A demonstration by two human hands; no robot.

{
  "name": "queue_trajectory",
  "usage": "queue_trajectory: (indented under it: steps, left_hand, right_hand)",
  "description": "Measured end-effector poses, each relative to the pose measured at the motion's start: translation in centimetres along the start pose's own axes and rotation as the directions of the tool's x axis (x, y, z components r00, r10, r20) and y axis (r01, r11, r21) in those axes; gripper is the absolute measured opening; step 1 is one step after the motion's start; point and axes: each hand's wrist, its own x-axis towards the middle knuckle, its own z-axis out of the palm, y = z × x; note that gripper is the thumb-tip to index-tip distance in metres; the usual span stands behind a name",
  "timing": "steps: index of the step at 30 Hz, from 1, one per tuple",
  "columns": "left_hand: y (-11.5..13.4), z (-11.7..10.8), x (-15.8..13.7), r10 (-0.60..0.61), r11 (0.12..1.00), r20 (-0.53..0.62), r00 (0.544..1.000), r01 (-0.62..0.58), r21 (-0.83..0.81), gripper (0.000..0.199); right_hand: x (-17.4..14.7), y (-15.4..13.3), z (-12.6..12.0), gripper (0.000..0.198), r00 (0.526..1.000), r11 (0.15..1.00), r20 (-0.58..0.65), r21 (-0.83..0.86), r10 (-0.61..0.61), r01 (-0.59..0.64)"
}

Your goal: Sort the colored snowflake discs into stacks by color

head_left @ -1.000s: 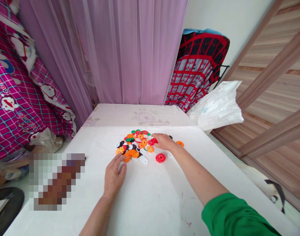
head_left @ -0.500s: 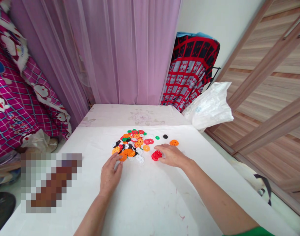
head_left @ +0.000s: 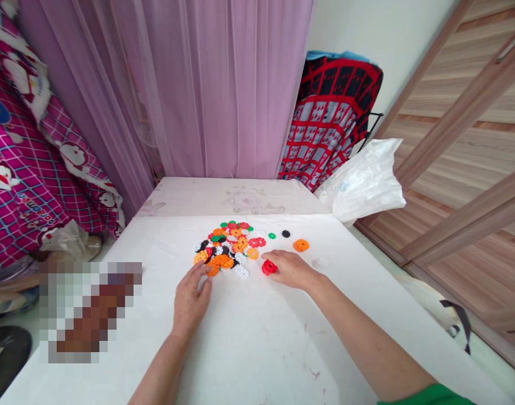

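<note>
A mixed pile of plastic snowflake discs (head_left: 229, 244) in orange, white, black, red and green lies on the white-covered table. At the pile's near left edge is my left hand (head_left: 193, 295), its fingers apart and nothing held; the fingertips are by some orange discs (head_left: 220, 262), and whether they touch cannot be made out. To the right of the pile, my right hand (head_left: 291, 269) has its thumb and fingers closed around a clump of red snowflake discs (head_left: 269, 267). Its far fingers are partly hidden. Beyond that hand lie two red discs (head_left: 257, 242) and a cluster of orange discs (head_left: 300, 245).
One green disc (head_left: 272, 235) and a black disc (head_left: 286, 233) sit apart, with pale discs (head_left: 320, 262) to the right. A white plastic bag (head_left: 362, 183) stands at the table's far right edge. A blurred-out patch (head_left: 97, 312) covers the left side.
My right hand has closed further round the red discs, and the clump looks tilted up now. My left hand stays at the pile's edge. The whole view has shifted slightly.
</note>
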Motion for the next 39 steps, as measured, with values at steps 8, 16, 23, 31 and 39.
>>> queue_trajectory:
  steps: [8,16,23,31,39]
  left_hand:
    - [-0.3,0.1,-0.1,0.005,1.0,-0.002,1.0,-0.005,0.007,0.027]
    - [-0.6,0.3,-0.2,0.023,1.0,-0.006,1.0,-0.023,0.018,0.029]
    - [-0.6,0.3,-0.3,0.018,1.0,0.002,1.0,-0.018,0.024,0.028]
    - [-0.7,0.4,-0.2,0.024,0.999,-0.001,1.0,-0.024,0.023,0.027]
    - [-0.5,0.2,-0.1,0.019,0.999,-0.006,1.0,-0.019,0.037,0.029]
  right_hand:
    - [2.5,0.7,-2.2,0.041,0.998,0.999,-0.046,0.014,0.052,-0.051]
    - [8.5,0.6,-1.8,0.036,1.0,0.99,0.008,-0.144,0.002,-0.001]
    - [9.4,1.1,-1.5,0.048,0.999,0.988,0.029,-0.154,0.016,-0.011]
    - [4.0,1.1,-3.7,0.045,0.997,0.998,-0.037,0.015,0.066,-0.066]
    - [-0.3,-0.2,-3.5,0.042,1.0,1.0,0.011,-0.012,0.028,-0.028]
